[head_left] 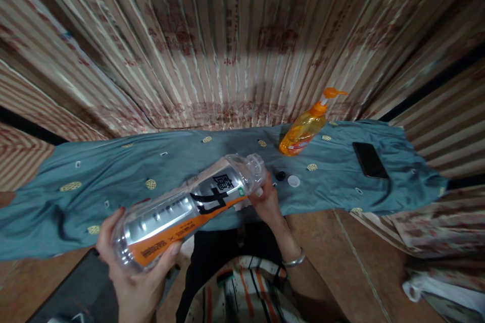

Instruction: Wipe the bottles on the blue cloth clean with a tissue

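A large clear plastic bottle with a silver and orange label lies tilted across my view, its uncapped neck pointing up and right. My left hand wraps round its base, thumb on the near side. At the neck end, my right hand grips the bottle from below, with some fingers hidden behind the plastic. Something white, perhaps tissue, shows partly under the bottle beside those fingers. Just right of the neck, a small black object and a round whitish cap or disc rest on the cloth.
A pump bottle of yellow-orange liquid stands toward the back of the narrow table, which wears a teal cloth. Farther right lies a black phone. Patterned curtains hang behind and at both sides. A dark grey surface sits at lower left.
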`<state>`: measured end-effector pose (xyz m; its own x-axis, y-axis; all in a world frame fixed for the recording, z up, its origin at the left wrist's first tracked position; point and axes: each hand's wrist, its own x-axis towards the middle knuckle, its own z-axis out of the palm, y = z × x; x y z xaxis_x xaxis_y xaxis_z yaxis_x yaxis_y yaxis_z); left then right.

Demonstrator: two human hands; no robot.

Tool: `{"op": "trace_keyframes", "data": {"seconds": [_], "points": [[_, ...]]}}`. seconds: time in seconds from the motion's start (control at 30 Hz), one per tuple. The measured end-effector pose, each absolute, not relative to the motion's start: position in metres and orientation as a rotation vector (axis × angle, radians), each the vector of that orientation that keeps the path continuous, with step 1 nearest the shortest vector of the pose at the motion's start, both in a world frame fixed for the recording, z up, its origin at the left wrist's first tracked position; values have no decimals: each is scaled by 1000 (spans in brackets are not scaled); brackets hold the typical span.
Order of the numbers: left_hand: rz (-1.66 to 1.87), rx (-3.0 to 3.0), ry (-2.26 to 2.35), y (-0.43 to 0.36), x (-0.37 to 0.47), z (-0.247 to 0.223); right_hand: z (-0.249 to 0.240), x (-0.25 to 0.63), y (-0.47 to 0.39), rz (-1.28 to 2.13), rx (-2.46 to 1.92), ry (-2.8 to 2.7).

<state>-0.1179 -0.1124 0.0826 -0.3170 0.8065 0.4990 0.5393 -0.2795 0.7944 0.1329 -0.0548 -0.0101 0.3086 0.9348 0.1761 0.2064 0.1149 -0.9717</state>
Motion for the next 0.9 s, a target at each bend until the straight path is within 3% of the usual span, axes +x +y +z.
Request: {"op": "trace_keyframes", "data": {"seconds": [0.9], "points": [[1611, 1721, 1727, -113, -117, 80, -2, 136, -55, 797, -1341, -1158]]}}
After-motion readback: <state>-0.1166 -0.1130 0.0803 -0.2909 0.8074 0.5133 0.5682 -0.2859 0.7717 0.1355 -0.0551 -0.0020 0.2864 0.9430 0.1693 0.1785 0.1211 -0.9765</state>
